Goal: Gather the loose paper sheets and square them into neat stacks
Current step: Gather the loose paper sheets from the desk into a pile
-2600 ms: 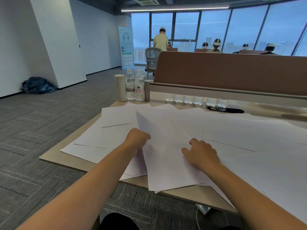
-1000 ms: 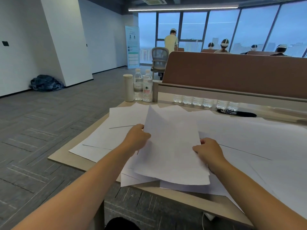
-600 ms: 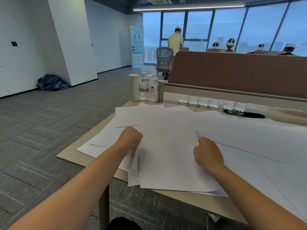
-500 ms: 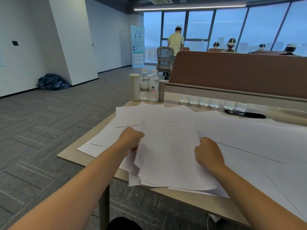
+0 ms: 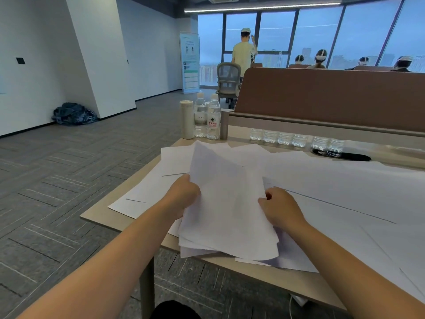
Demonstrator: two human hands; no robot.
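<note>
A loose bundle of white paper sheets (image 5: 227, 203) is tilted up off the desk (image 5: 96, 215), its far end raised and its near edges fanned unevenly over the desk's front edge. My left hand (image 5: 184, 196) grips the bundle's left edge and my right hand (image 5: 279, 208) grips its right edge. Under and around the bundle lie more white sheets (image 5: 345, 192), spread flat and overlapping across the desk to the left and right.
A white flask (image 5: 186, 119), two water bottles (image 5: 208, 118) and a grey cylinder stand at the desk's far left corner. A row of small bottles (image 5: 296, 139) lines the brown divider (image 5: 322, 97). People sit and stand beyond it. The desk's left edge drops to carpet.
The bundle, which lay nearly flat on the desk half a second ago, is lifted and tilted up again in both hands. The camera view has shifted slightly.
</note>
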